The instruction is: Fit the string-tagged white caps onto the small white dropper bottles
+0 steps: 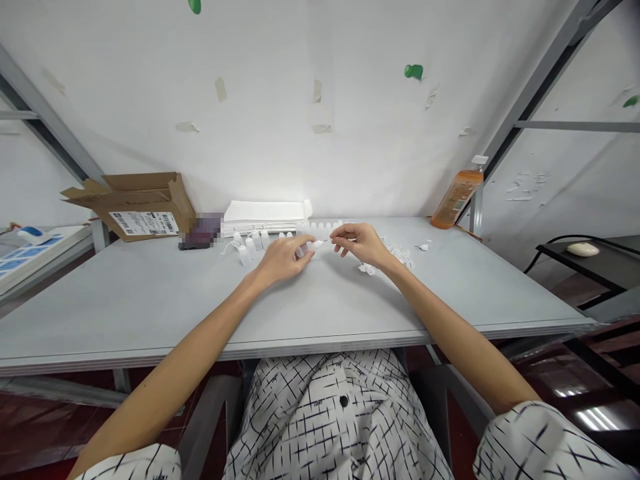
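Note:
Near the middle of the grey table, my left hand (286,258) is wrapped round a small white bottle (304,249) tilted to the right. To its right, my right hand (361,243) is pinched at the thin tip that points from the bottle; what its fingertips hold is too small to make out. Several small white bottles (245,255) stand to the left of my left hand. Loose white small parts (367,269) lie beside and behind my right wrist, and one more small white piece (424,247) lies farther right.
An open cardboard box (145,207) and a blurred dark item (200,233) are at the back left. White stacked sheets or trays (266,215) lie against the wall. An orange drink bottle (457,199) leans at the back right. The table's front edge (325,343) runs near my body.

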The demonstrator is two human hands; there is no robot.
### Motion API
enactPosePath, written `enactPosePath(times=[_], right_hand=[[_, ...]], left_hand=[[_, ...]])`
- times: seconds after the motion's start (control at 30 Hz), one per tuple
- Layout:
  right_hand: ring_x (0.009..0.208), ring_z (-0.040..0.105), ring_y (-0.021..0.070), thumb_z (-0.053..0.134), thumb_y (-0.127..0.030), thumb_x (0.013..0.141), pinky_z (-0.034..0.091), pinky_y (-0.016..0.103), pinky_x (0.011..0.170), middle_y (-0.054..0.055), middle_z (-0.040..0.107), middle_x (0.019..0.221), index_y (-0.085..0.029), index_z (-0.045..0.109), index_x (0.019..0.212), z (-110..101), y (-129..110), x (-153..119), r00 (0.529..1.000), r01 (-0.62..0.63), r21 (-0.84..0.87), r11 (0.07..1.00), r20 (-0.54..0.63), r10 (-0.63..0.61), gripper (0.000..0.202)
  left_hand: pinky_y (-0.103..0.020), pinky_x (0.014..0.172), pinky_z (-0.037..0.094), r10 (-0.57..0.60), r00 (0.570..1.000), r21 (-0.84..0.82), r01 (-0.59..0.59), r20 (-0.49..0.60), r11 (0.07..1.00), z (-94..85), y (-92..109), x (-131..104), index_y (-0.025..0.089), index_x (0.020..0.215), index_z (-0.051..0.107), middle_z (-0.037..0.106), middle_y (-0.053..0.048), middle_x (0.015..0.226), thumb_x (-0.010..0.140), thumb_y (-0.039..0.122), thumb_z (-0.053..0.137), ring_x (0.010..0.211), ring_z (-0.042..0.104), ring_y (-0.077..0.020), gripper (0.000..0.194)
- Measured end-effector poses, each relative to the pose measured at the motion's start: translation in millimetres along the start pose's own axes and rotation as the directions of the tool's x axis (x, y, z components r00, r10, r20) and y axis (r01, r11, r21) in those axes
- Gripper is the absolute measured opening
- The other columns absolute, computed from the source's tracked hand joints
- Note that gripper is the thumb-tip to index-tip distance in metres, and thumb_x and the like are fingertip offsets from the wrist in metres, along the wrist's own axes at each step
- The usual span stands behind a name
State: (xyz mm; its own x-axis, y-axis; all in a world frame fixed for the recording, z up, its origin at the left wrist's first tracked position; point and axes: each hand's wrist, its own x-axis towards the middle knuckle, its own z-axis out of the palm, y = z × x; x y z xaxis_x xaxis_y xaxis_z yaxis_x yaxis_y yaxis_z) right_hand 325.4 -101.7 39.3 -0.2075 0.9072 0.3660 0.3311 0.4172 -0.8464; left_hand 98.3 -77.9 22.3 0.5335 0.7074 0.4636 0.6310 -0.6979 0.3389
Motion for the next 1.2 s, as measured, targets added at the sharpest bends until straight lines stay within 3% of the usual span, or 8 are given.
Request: enactPosePath(times=[0.67, 1.2], right_hand=[[0.066, 0.067, 0.0172, 0.070, -0.030, 0.081, 0.060, 0.032, 0.057, 0.004, 0.066, 0.069, -0.014, 0.069, 0.082, 5.4, 5.7, 0.2, 0.998, 0.006, 0.053, 0.999, 0.067, -0.009, 0.016], [0.061, 0.067, 0.0148, 0.063, -0.021, 0.081, 0.059, 0.029, 0.058, 0.003, 0.066, 0.068, -0.014, 0.069, 0.081, 4.5, 1.0, -2.4, 0.995, 0.007, -0.020, 1.000, 0.095, -0.006, 0.009]], left_hand=[[-0.032, 0.074, 0.050, 0.002, 0.998, 0.010, -0.002, 0.065, 1.000, -1.9, 2.0, -0.5, 0.020, 0.121, 0.070, 0.076, -0.005, 0.115, 0.091, 0.039, 0.049, 0.073, 0.069, -0.0187, 0.041], [-0.031, 0.072, 0.049, 0.040, 0.998, 0.015, -0.041, 0.058, 0.999, 1.2, -2.1, -0.6, 0.021, 0.119, 0.074, 0.078, -0.005, 0.107, 0.091, 0.034, 0.053, 0.071, 0.067, -0.0177, 0.037]])
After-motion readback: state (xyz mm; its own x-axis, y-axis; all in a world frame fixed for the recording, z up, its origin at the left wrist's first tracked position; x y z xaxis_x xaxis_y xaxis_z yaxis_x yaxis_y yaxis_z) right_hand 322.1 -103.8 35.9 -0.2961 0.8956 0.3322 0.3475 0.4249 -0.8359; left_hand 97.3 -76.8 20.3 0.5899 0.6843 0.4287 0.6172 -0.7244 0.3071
